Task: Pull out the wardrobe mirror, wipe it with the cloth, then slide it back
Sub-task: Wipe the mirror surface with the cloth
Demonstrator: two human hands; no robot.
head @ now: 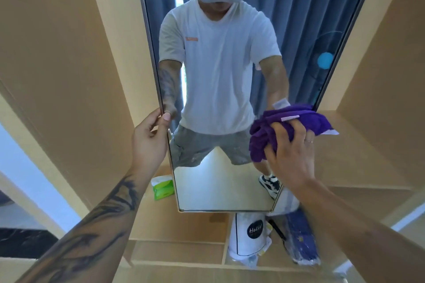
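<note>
Mirror (220,186) stands upright, pulled out in front of wooden wardrobe shelves (179,250). Left hand (149,142) at mirror's left edge, thumb and fingers (166,119) pinched on frame. Right hand (292,154) at mirror's right edge, fingers clamped on bunched purple cloth (294,122), cloth against glass. Below mirror: white bag (248,234). Left of mirror's base: green tissue pack (163,188).

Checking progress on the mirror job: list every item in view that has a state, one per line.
Tall metal-framed wardrobe mirror: pulled out, facing the person.
Crumpled purple cloth: bunched, pressed against the mirror's right side.
Left hand: pinching the mirror's left edge.
Right hand: gripping the cloth.
Green tissue pack: lying on the shelf, left of the mirror.
White bag with black round label: standing in the compartment below.
</note>
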